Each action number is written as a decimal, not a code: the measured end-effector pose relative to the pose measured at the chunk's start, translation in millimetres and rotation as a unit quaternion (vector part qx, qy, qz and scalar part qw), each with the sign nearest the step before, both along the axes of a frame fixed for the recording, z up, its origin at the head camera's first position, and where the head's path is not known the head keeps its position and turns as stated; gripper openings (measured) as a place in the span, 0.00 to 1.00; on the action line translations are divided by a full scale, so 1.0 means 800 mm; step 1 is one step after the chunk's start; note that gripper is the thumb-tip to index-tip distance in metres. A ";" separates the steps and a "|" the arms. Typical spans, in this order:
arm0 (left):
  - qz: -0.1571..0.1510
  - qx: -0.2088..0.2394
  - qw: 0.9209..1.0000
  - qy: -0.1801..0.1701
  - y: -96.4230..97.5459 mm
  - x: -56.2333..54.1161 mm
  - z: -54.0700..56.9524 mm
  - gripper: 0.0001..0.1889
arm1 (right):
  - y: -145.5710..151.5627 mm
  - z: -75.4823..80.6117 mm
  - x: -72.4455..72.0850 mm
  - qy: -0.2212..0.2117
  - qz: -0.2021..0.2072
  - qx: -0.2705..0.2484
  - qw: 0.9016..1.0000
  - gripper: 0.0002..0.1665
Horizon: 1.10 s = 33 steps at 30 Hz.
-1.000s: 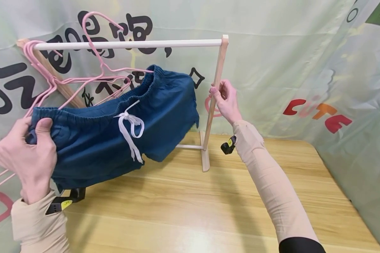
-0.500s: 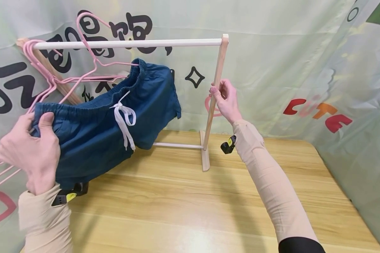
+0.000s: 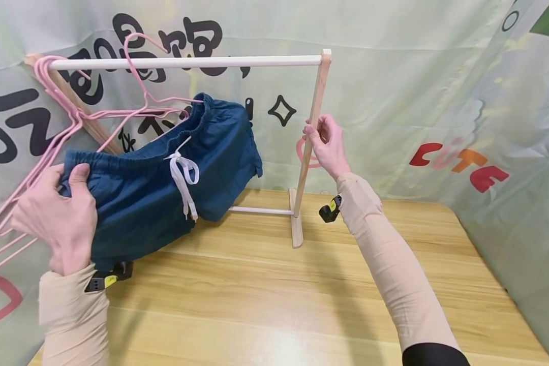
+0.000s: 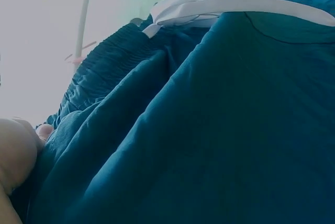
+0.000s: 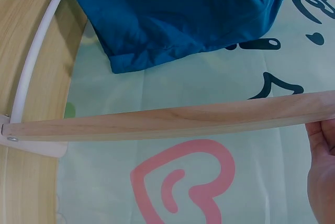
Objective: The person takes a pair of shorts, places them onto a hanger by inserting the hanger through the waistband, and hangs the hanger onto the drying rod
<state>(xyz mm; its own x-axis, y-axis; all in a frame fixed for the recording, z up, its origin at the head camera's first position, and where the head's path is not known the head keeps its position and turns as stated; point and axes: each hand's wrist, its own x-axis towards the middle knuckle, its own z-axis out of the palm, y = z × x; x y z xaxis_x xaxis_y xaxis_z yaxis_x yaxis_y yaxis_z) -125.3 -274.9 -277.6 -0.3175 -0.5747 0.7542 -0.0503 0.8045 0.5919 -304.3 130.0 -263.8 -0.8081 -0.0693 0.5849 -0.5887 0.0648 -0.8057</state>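
My left hand (image 3: 61, 213) grips the left end of the waistband of dark blue shorts (image 3: 142, 203), thumb on the front. A white drawstring (image 3: 183, 175) is tied in a bow at their front. Inside the waistband sits a pink hanger (image 3: 145, 96), its hook arching above the white rail (image 3: 238, 62) of a small clothes rack and overlapping it in the head view. With thumb and fingers, my right hand (image 3: 328, 145) pinches the rack's right wooden post (image 3: 317, 96). The left wrist view is mostly filled by blue fabric (image 4: 220, 130). In the right wrist view the wooden post (image 5: 183, 121) crosses below the shorts' leg hem (image 5: 152, 62).
Several more pink hangers (image 3: 68, 109) hang bunched at the rail's left end. The rack stands on a wooden table (image 3: 256, 284), with a lower white bar (image 3: 261, 210) near the tabletop. Behind is a printed cloth backdrop (image 3: 393, 91).
My left hand has moved right and slightly up, while the shorts' far end has swung left. In the last half second the hanger's hook has dropped closer to the rail. My right hand stays put.
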 end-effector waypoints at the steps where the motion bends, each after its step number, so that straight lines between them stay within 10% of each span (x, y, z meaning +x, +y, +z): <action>1: -0.001 0.005 1.000 -0.003 0.000 0.000 -0.001 0.34 | 0.000 0.000 0.000 0.000 0.000 0.000 1.000 0.08; 33: -0.010 0.065 0.996 -0.055 -0.008 0.012 -0.019 0.31 | 0.000 -0.002 -0.002 0.010 0.001 -0.006 1.000 0.07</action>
